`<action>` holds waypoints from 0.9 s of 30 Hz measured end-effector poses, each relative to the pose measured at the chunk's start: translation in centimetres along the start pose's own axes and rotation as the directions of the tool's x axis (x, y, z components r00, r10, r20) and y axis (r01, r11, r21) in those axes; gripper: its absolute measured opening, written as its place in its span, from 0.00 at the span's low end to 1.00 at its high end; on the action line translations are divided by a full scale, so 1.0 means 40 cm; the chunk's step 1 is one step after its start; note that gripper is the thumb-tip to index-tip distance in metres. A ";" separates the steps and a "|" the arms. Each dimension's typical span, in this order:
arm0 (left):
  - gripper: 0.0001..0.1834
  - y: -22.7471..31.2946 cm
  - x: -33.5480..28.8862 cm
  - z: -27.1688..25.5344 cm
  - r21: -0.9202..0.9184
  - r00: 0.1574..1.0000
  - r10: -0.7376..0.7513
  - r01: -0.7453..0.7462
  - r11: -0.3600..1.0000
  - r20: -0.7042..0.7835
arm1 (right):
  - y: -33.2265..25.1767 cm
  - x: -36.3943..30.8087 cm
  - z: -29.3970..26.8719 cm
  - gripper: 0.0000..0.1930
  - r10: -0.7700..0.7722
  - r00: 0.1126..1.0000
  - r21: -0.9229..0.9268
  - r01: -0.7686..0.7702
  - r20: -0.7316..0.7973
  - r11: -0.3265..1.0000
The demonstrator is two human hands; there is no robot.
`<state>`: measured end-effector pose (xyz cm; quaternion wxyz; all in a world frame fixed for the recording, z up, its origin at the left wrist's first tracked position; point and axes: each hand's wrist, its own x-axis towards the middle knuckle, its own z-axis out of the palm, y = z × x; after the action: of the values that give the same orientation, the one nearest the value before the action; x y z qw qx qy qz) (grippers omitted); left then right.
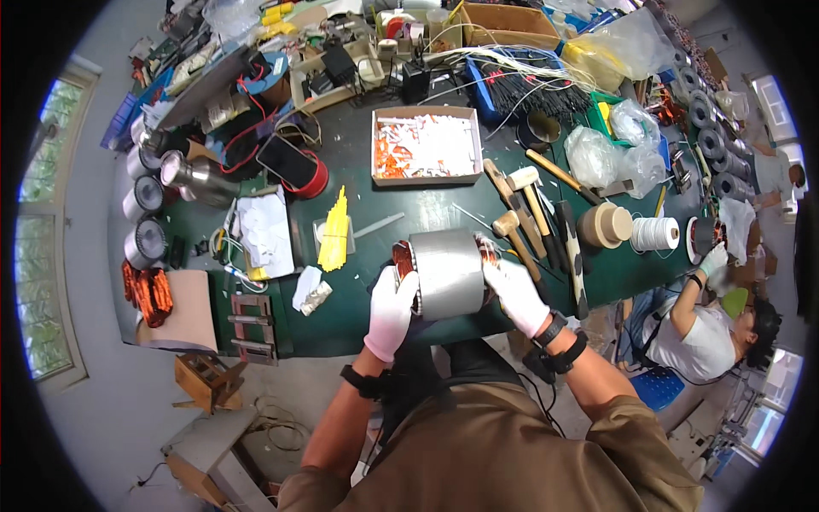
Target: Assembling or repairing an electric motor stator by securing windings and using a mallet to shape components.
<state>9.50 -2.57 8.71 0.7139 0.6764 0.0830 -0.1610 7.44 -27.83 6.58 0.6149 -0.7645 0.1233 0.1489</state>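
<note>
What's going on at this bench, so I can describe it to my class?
A person's left grip and right grip, both white-gloved, touch opposite ends of a grey cylinder lying sideways, with copper windings showing. It is at the near side of a green workbench. Mallets lie to its right; beyond it sits a cardboard box of white and orange pieces.

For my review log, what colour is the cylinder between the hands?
The cylinder is silver-grey; see the head view.
</note>
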 end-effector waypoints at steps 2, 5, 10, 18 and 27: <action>0.08 0.075 0.007 0.003 0.176 0.999 -0.032 0.033 0.984 -0.008 | 0.039 -0.027 0.039 0.19 0.067 0.996 0.260 -0.081 0.062 0.962; 0.13 0.076 0.011 0.044 0.753 0.876 0.471 -0.377 0.540 0.101 | 0.137 -0.028 0.108 0.19 0.354 0.851 0.672 -0.524 0.387 0.524; 0.12 0.007 -0.049 0.159 0.868 0.933 0.247 -0.339 0.363 0.261 | 0.227 -0.008 0.055 0.19 0.168 0.883 0.031 -0.202 0.438 0.979; 0.15 0.068 -0.080 0.119 0.804 0.887 0.286 -0.452 0.386 0.362 | 0.239 -0.124 -0.139 0.19 0.121 0.956 -0.174 -0.075 0.269 0.982; 0.18 -0.036 0.111 0.102 0.918 0.745 -0.549 -0.378 0.122 0.380 | 0.165 -0.227 -0.080 0.19 0.102 0.949 -0.417 0.033 0.297 0.908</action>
<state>12.74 -7.17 6.18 0.0448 0.8562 -0.2584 -0.4452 -3.18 -32.32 4.72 0.4465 -0.8423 0.0036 0.3018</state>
